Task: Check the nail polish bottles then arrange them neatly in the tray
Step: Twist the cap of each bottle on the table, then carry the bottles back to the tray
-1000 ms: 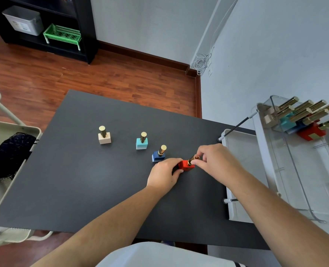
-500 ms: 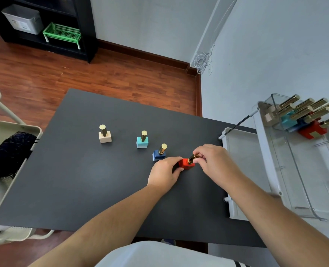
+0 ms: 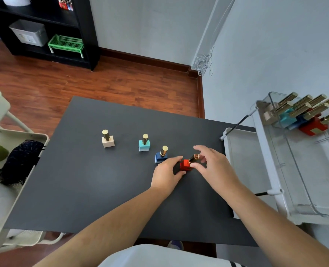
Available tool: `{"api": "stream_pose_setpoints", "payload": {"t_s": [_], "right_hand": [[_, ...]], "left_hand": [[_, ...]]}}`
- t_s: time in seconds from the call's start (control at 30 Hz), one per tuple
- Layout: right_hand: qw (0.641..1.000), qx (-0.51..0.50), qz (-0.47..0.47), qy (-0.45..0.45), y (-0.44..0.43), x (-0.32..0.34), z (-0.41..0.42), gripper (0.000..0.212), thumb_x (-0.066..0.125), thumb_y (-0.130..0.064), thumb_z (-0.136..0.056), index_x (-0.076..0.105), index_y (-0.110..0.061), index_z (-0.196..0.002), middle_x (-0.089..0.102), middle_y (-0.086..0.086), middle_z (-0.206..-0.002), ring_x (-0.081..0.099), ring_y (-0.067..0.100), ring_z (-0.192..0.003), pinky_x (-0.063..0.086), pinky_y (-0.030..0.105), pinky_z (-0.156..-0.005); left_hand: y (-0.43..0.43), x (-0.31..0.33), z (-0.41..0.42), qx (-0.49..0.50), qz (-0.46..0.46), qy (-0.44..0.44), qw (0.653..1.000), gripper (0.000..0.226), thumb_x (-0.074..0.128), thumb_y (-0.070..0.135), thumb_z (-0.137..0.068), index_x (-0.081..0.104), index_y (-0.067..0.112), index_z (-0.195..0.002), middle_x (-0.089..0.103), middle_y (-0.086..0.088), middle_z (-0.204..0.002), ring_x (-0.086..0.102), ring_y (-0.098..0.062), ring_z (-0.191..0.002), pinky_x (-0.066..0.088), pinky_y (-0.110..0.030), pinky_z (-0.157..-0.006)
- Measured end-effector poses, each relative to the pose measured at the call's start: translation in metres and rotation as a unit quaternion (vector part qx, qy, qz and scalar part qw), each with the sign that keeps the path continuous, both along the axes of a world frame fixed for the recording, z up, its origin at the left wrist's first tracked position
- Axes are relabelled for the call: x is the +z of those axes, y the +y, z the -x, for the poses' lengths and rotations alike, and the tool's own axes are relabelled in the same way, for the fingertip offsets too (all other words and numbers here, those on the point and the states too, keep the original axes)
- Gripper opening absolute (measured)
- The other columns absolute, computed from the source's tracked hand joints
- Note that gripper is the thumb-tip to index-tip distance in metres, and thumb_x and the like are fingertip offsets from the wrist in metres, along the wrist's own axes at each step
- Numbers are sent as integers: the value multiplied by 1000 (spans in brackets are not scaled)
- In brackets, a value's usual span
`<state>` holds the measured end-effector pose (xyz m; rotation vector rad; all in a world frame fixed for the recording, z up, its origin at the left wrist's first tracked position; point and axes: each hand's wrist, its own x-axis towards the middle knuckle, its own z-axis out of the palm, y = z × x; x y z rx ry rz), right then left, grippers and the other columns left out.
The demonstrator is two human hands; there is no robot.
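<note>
On the black table (image 3: 82, 180) stand a beige bottle (image 3: 108, 140), a teal bottle (image 3: 144, 144) and a blue bottle (image 3: 161, 156), all with gold caps. Right of them, my left hand (image 3: 167, 176) grips the base of a red bottle (image 3: 184, 165) that leans right. My right hand (image 3: 215, 168) curls around its gold cap, thumb against the cap and index finger lifted off. The clear tray (image 3: 294, 170) sits on a white cart at the right, with several gold-capped bottles (image 3: 294, 116) packed at its far end.
The white cart (image 3: 242, 160) butts against the table's right edge. A pale trolley (image 3: 15, 170) with a dark mesh item stands at the left edge. A black shelf (image 3: 44, 26) holds a green basket and a grey bin across the wooden floor.
My right hand's fingers have loosened and spread around the red bottle's cap, which shows more. The left hand stays on the base. The camera view has tilted up a little.
</note>
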<state>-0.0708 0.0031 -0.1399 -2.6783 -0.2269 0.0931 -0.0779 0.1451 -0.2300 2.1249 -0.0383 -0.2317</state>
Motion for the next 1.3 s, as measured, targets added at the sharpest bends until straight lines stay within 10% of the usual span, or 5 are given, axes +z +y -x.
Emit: {"api": "stream_pose_setpoints", "payload": {"t_s": [0.23,0.5,0.8,1.07,1.3], "right_hand": [[994,-93,-54,22,-19,-33,14,38,67,-14,-81,57,-21,-116,60,-4,-112,52,8,-89,39,18,-74],[992,-69,-92,54,-15,-55,5,44,73,-21,-76,57,-24,-118,59,-7,-118,52,15,-108,38,23,-89],[993,-69,-67,66,-4,-50,-8,34,72,-25,-77,63,-12,-107,60,3,-93,56,24,-94,36,26,-76],[993,-65,-90,-42,-3,44,-39,34,73,-26,-76,65,-16,-108,67,5,-108,58,24,-101,39,27,-83],[981,-107,-75,-141,-64,155,-51,20,77,-28,-69,69,-25,-87,56,-13,-70,53,12,-70,33,24,-60]], "left_hand": [[33,-1,40,130,12,12,991,41,70,22,-83,60,24,-122,63,16,-102,50,1,-57,39,1,-68],[58,7,10,144,20,67,987,59,78,24,-74,50,33,-126,57,20,-110,50,-5,-53,49,-21,-79],[52,14,-13,126,38,53,990,27,76,22,-76,58,42,-78,57,16,-65,56,-12,-60,47,-22,-64],[45,102,-43,101,55,-64,991,25,80,26,-72,62,44,-77,58,19,-64,50,-8,-54,43,-20,-54],[-4,214,-89,26,56,-195,979,25,83,28,-67,68,32,-87,60,15,-74,49,0,-58,37,-3,-54]]}}
